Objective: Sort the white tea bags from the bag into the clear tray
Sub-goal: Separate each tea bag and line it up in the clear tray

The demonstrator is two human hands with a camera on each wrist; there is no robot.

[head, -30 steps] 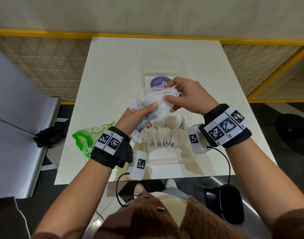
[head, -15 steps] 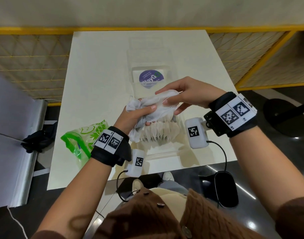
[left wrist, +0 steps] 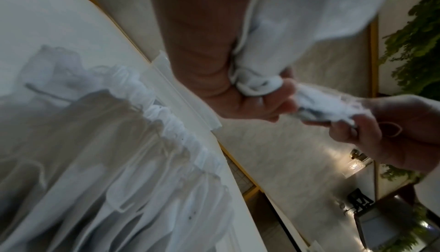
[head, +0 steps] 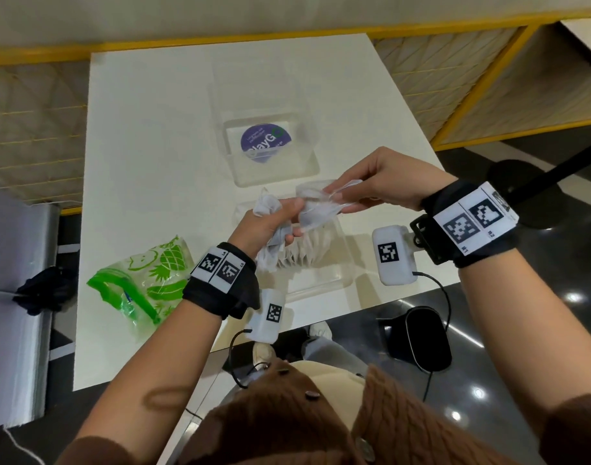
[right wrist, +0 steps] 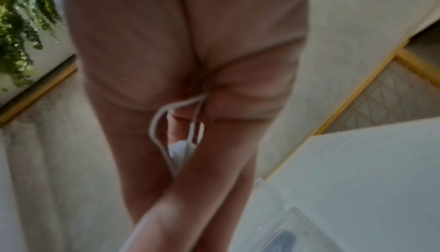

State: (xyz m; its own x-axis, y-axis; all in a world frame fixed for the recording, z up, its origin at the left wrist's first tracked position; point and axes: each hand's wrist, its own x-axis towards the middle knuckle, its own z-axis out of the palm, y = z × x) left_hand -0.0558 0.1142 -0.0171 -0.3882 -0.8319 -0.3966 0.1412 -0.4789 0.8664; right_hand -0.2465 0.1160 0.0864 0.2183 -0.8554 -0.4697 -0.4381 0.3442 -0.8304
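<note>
Above the clear tray [head: 320,280] (a row of tea bags [head: 304,251] already stands there), the left hand [head: 270,226] clenches a white bunch [head: 269,206], the right hand [head: 384,182] pinches one bag [head: 320,204]: pull gently, sideways, avoiding tears.

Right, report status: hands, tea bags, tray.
Left hand grips a tea bag bunch; right hand pinches one tea bag. Clear tray below holds a row. Nothing blocking.
</note>
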